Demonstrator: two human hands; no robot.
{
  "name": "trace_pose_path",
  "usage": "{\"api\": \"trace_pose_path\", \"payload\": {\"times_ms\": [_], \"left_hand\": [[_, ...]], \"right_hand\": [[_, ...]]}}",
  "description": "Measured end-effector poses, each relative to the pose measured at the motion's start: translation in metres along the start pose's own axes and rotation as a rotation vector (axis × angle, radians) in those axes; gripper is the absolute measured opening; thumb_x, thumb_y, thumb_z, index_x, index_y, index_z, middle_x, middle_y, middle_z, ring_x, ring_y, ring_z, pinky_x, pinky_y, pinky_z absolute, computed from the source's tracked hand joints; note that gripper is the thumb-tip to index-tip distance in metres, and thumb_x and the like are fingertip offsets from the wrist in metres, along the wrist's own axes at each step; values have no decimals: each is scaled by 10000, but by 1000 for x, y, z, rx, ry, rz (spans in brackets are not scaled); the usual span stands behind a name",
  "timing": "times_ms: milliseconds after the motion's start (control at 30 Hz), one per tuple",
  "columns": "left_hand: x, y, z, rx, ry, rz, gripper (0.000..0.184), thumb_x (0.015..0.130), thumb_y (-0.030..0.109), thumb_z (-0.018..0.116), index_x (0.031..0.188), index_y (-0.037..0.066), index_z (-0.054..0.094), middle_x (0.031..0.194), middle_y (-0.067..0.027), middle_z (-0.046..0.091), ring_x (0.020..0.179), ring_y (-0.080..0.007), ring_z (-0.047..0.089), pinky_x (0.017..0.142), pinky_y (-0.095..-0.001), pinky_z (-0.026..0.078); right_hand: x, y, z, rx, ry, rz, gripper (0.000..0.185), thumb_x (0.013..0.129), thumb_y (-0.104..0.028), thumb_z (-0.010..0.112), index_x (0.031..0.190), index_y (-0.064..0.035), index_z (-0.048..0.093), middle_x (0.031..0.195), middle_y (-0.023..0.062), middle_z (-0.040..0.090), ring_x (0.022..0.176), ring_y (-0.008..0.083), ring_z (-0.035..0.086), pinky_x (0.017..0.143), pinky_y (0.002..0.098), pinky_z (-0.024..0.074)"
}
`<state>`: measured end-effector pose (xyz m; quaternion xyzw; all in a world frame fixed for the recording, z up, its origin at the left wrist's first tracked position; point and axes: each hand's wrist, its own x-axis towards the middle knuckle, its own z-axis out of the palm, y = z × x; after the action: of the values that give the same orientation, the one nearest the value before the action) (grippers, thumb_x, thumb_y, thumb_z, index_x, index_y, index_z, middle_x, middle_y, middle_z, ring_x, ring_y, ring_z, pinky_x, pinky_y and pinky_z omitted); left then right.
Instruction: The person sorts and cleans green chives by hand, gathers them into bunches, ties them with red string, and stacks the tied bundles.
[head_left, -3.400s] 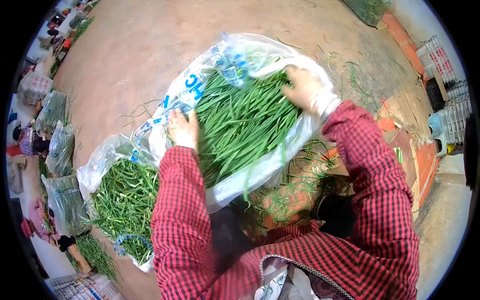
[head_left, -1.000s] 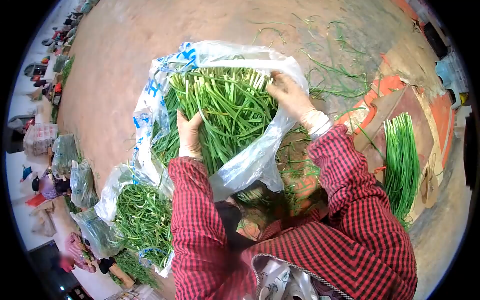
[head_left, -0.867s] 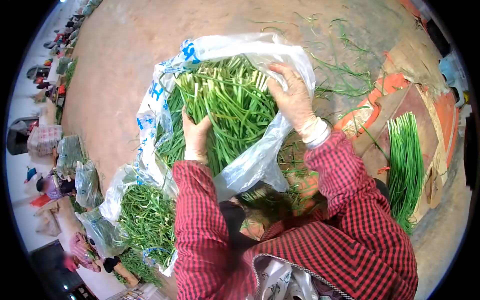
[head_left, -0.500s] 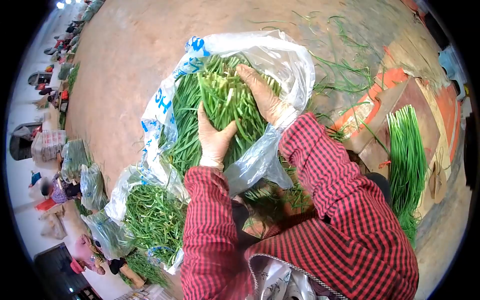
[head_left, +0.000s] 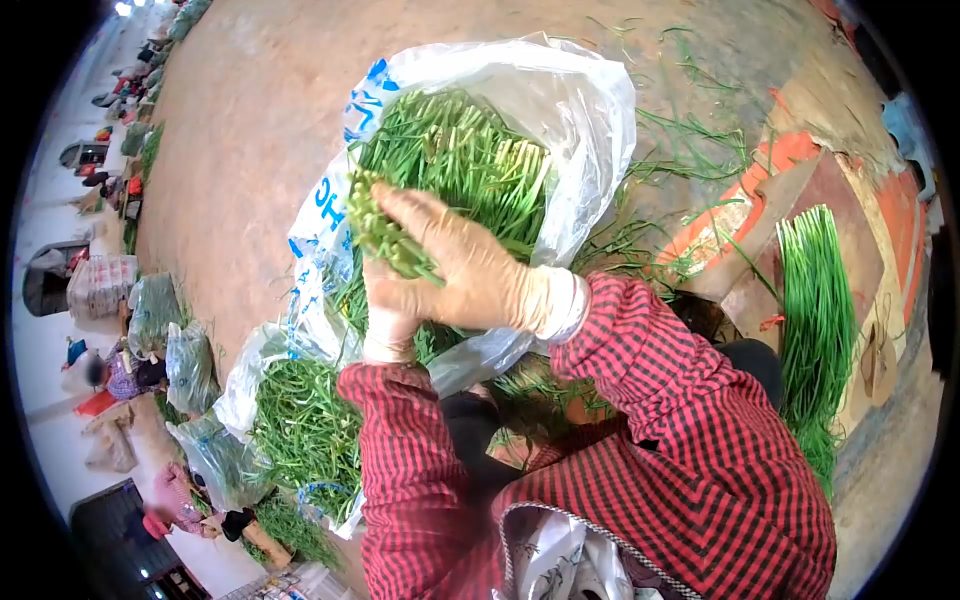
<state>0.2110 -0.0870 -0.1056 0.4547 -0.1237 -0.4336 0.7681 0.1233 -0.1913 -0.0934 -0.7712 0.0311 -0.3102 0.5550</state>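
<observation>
A clear plastic bag [head_left: 590, 130] with blue lettering stands open before me, packed with green chives [head_left: 460, 140], cut ends up. At its left side, a smaller bunch of chives [head_left: 370, 215] is gripped between both gloved hands, stem ends upward. My right hand [head_left: 465, 265] lies across it, fingers curled over its near side. Partly hidden behind the right hand, my left hand [head_left: 390, 305] holds the bunch from below and the left. Its fingertips are out of sight.
A second bag of loose green leaves [head_left: 305, 425] stands at lower left. To the right, a tied chive bundle [head_left: 815, 320] lies on cardboard [head_left: 840, 210]. Stray leaves [head_left: 690, 145] litter the floor. Along the left, people work beside filled bags [head_left: 190, 365].
Both hands have shifted left with a bunch of chives. My right hand has turned across in front of my left, uncovering the packed stems in the bag.
</observation>
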Motion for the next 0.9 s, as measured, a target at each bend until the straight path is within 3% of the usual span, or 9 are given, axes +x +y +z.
{"api": "trace_pose_path", "payload": {"times_ms": [100,200,367,400,433,633,700,833,900], "left_hand": [[-3,-2,-8,171,123,139,671,835,171,738,1400,58,395,1265,-108,537,1123,-210,567,976,-336,473],[2,-4,-30,710,188,198,623,774,94,789,1309,28,476,1164,-64,600,1028,-163,588,899,-308,491],[-8,-3,-13,532,306,265,643,697,-27,807,1258,41,501,1080,-35,609,949,-149,595,854,-291,494],[-12,1,-16,539,358,248,644,697,-20,810,1258,50,501,1069,-31,606,938,-146,592,851,-289,494],[-13,4,-16,497,354,410,594,693,-30,802,1215,58,531,1046,-39,606,880,-151,600,813,-293,516],[-94,106,-55,293,692,431,335,750,86,718,1073,52,635,1039,-102,650,841,-218,662,770,-356,573],[-135,148,-67,322,705,662,275,797,177,677,1043,56,662,1059,-132,662,899,-231,666,795,-387,575],[-201,220,-44,302,739,885,395,818,272,654,1136,37,645,1163,-149,643,1007,-274,638,849,-420,560],[-223,229,-27,300,713,950,444,831,286,647,1184,17,623,1192,-176,627,1022,-306,635,881,-438,550]], "right_hand": [[1,4,13,-98,-5,-114,832,877,-528,623,1435,26,352,1389,256,433,1273,327,469,1068,388,385],[8,23,-1,427,65,79,551,966,-391,554,1376,-33,468,1407,167,475,1292,271,459,1064,383,392],[-21,123,7,903,215,495,590,1000,-441,455,1351,34,454,1325,171,541,1257,246,492,1083,362,372],[-11,117,-13,990,189,776,544,1023,-444,389,1292,15,502,1318,167,544,1237,238,504,1067,371,387],[-17,132,-13,1207,275,806,487,1029,-417,394,1238,3,527,1257,143,583,1175,214,546,1030,365,423],[-19,148,-18,1144,197,754,440,1025,-389,417,1248,-40,568,1198,105,641,1121,204,599,986,326,470],[-19,149,-15,1207,232,792,384,1011,-357,451,1219,-73,603,1203,103,648,1139,205,600,970,325,480],[-15,143,-18,991,282,773,269,993,-257,465,1117,-89,633,1129,81,669,1012,189,638,835,307,527],[-17,142,-27,844,254,775,322,945,-248,505,1171,-59,634,1101,88,680,1026,196,618,920,299,462]]}}
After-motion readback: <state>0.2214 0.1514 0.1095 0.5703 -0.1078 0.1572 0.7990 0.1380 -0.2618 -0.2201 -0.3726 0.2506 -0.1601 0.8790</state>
